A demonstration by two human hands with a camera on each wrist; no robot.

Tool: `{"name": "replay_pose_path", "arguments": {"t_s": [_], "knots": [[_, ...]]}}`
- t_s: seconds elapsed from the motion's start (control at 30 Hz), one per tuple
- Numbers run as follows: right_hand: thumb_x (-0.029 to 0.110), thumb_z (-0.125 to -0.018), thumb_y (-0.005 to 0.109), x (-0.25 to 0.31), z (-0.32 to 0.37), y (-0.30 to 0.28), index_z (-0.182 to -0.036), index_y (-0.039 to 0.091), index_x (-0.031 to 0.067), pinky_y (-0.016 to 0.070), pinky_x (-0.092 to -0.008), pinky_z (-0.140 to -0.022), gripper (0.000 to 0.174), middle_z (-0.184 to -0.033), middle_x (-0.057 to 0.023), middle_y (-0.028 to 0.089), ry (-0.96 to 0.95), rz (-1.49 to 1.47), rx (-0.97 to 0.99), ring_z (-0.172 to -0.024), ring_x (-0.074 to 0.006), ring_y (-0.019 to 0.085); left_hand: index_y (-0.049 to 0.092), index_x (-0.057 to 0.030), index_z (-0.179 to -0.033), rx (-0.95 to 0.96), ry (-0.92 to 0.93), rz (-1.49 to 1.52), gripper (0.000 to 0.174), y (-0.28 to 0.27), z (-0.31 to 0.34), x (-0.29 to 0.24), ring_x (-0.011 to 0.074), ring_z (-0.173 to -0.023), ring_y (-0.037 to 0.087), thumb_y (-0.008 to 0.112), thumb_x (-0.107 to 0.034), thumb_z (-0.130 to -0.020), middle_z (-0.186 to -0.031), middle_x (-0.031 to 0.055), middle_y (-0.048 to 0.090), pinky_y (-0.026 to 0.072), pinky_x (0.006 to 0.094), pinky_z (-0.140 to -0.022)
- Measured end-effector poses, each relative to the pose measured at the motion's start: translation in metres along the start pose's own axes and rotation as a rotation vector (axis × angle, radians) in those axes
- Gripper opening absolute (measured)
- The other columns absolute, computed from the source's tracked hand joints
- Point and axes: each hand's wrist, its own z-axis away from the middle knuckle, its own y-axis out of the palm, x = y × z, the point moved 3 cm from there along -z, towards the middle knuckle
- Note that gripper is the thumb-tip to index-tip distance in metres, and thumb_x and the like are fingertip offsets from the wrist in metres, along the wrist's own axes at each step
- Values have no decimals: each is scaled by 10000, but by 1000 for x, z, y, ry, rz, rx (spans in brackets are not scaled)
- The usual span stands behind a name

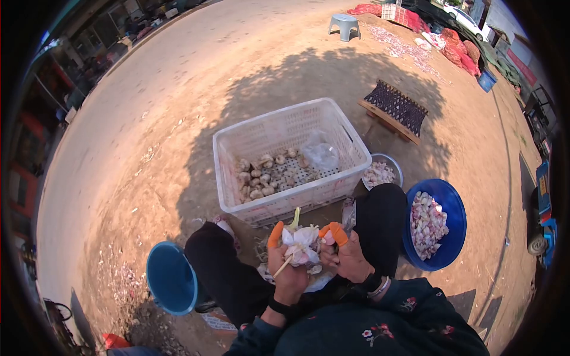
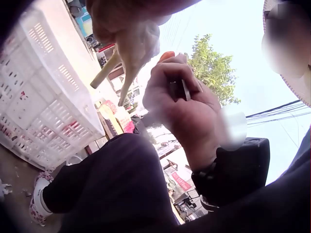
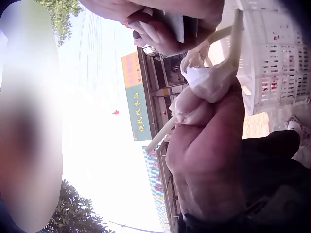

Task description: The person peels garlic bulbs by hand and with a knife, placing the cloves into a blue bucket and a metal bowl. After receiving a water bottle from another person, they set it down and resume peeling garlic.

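My left hand (image 1: 289, 277) grips a partly opened garlic bulb (image 1: 301, 243), its white skin peeled back and a green stalk pointing up. A thin pale stem sticks out on the near side. Close at the bulb's right is my right hand (image 1: 352, 261), fingers curled around a small flat metal blade (image 3: 180, 28). A pinkish garlic clove (image 1: 328, 238) shows by its fingertips. Orange covers (image 1: 339, 233) wrap fingers on both hands. Most of the blade is hidden in the right hand's fingers.
Ahead, a white plastic crate (image 1: 285, 202) holds garlic bulbs (image 1: 256, 177) and a clear bag (image 1: 320, 155). On the right are a metal bowl (image 1: 399, 169) and a blue basin (image 1: 456, 237), both with cloves. A teal bucket (image 1: 172, 279) stands left; a low woven-top stool (image 1: 395, 110) sits beyond.
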Motion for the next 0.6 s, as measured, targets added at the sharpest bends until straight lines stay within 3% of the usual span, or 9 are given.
{"name": "replay_pose_path", "arguments": {"t_s": [0.1, 0.17, 0.2, 0.23, 0.37, 0.43, 0.5, 0.57, 0.6], "knots": [[331, -899, 515, 55, 23, -20, -938, 536, 100, 310, -212, -409, 235, -634, -16, 429, -285, -65, -67, -432, -67, 356, 325, -65, -1326, 28, 1, 73, 440, -3, -2, -10, 302, -1093, 510, 358, -97, -889, -1216, 151, 483, 421, 430, -941], [318, -896, 507, 95, 47, -59, -982, 554, 80, 304, -203, -402, 257, -630, -4, 475, -518, -39, -291, -433, -47, 362, 314, -67, -1336, 67, 5, 111, 449, -5, -2, -15, 292, -1103, 501, 357, -98, -890, -1219, 147, 481, 413, 422, -946], [298, -889, 525, 112, 63, -78, -1066, 550, 76, 291, -190, -395, 285, -650, -3, 509, -636, 2, -558, -438, -37, 372, 303, -70, -1346, 103, 5, 147, 459, -6, -1, -17, 282, -1114, 492, 357, -98, -892, -1221, 143, 479, 405, 415, -951], [313, -896, 523, 130, 79, -111, -1165, 519, 69, 277, -180, -389, 364, -674, -11, 544, -693, 306, -656, -443, -25, 373, 303, -70, -1346, 103, 6, 146, 459, -10, -1, -17, 282, -1114, 492, 357, -98, -892, -1221, 143, 479, 405, 415, -951], [264, -900, 536, 145, 112, -133, -1190, 512, 52, 253, -173, -389, 360, -676, 2, 541, -681, 525, -1053, -449, -7, 349, 297, -74, -1357, 135, -21, 154, 473, -11, -3, -15, 265, -1100, 498, 372, -100, -891, -1216, 142, 482, 412, 407, -932], [155, -872, 590, 128, 104, -105, -1181, 535, 51, 259, -169, -415, 331, -689, 19, 526, -728, 655, -913, -485, -3, 359, 299, -75, -1357, 124, -40, 145, 474, -6, -1, -11, 262, -1092, 503, 377, -101, -890, -1215, 141, 482, 413, 407, -928], [52, -819, 641, 89, 76, -77, -1125, 574, 43, 282, -168, -450, 314, -694, 40, 497, -691, 765, -562, -532, -5, 380, 296, -83, -1364, 138, -84, 118, 482, -1, 1, -9, 259, -1088, 506, 376, -103, -889, -1214, 142, 482, 412, 410, -931], [113, -767, 717, 60, 57, -19, -1042, 591, 39, 339, -201, -474, 312, -719, 13, 517, -619, 1073, -169, -546, -54, 413, 296, -88, -1366, 139, -107, 117, 471, 9, 5, -10, 261, -1084, 510, 370, -116, -901, -1214, 143, 482, 416, 408, -931], [168, -727, 755, 46, 48, 3, -1030, 597, 53, 369, -224, -475, 361, -725, -37, 532, -777, 1215, -11, -528, -106, 441, 296, -92, -1369, 137, -125, 122, 462, 12, 7, -9, 262, -1080, 513, 365, -129, -914, -1213, 144, 482, 419, 405, -930]]}}
